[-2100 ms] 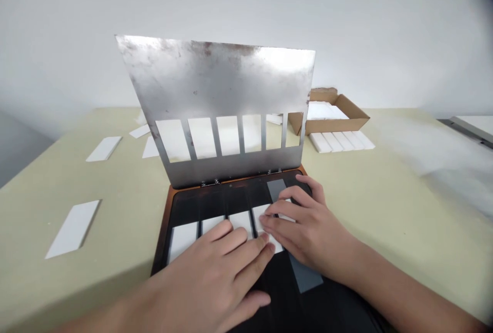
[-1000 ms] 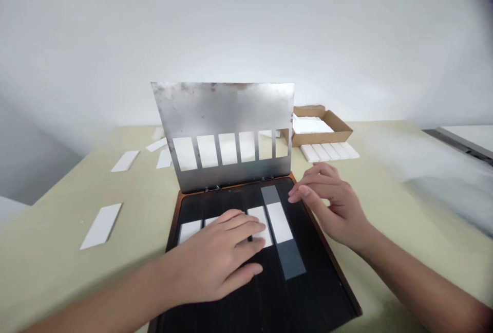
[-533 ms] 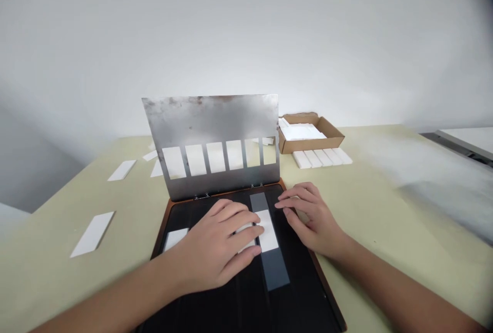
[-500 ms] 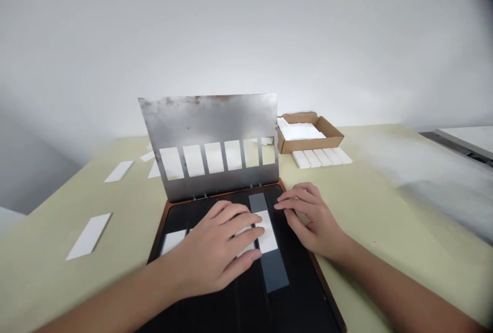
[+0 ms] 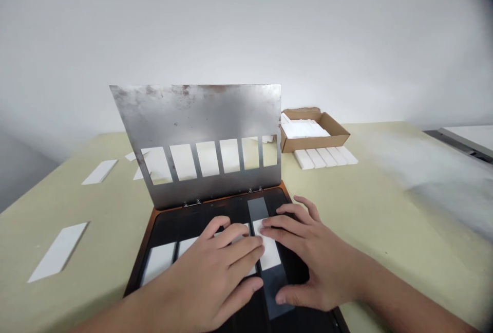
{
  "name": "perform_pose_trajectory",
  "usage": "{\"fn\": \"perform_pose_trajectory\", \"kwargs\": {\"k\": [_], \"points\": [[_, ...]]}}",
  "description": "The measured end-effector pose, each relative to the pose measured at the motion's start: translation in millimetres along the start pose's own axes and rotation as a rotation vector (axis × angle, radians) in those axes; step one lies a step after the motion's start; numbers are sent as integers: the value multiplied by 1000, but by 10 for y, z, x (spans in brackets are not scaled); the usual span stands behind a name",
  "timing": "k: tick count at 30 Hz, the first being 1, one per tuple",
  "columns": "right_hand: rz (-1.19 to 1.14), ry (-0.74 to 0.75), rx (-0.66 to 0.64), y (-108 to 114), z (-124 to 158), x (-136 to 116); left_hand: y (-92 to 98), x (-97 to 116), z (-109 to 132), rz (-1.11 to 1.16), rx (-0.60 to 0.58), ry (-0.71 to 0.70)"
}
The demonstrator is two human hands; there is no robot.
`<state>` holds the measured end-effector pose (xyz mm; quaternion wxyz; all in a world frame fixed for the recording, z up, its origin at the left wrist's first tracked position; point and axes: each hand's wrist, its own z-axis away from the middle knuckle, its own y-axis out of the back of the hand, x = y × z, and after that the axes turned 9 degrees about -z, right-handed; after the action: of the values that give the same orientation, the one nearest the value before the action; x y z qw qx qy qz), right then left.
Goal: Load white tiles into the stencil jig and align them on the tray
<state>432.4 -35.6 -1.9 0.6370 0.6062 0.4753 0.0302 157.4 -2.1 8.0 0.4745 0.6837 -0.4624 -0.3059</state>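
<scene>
Touching white strip (image 5: 268, 253), cardboard box (image 5: 311, 143) w/ white blocks (image 5: 302, 129)

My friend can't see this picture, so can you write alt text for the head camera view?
The left hand and right hand rest on white strips on a black tray. A metal sheet with rectangular holes stands hinged up behind it. A cardboard box holding white pieces sits on the pale green table.
</scene>
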Motion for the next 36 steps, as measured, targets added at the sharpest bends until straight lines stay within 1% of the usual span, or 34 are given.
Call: {"fn": "perform_pose_trajectory", "kwargs": {"k": [2,7,9,11,13,15,18,25,29,33,36], "points": [[16,-5,-20,0,-2,6,-10,3,-1,-14,7,2],[48,-21,-21,18,-23,-5,6,8,16,-34,22,-4],[54,-31,-12,21,-35,-6,35,18,44,-51,67,-70],[60,-33,7,14,-48,-2,61,37,74,-57,108,-183],[65,-28,33,-2,-65,4,71,61,92,-55,84,-287],[72,-28,59,-25,-84,7,59,82,90,-64,20,-325],[76,-33,82,-54,-109,-1,22,96,66,-80,-30,-270],[41,-59,84,-27,-115,-39,-20,102,80,-94,-36,-142],[17,-28,88,-15,-119,-23,-13,101,100,-93,-43,-124],[31,-8,122,-37,-119,14,-28,93,108,-71,-17,-106],[40,8,141,-50,-112,37,-39,89,108,-57,-27,-84]]}}
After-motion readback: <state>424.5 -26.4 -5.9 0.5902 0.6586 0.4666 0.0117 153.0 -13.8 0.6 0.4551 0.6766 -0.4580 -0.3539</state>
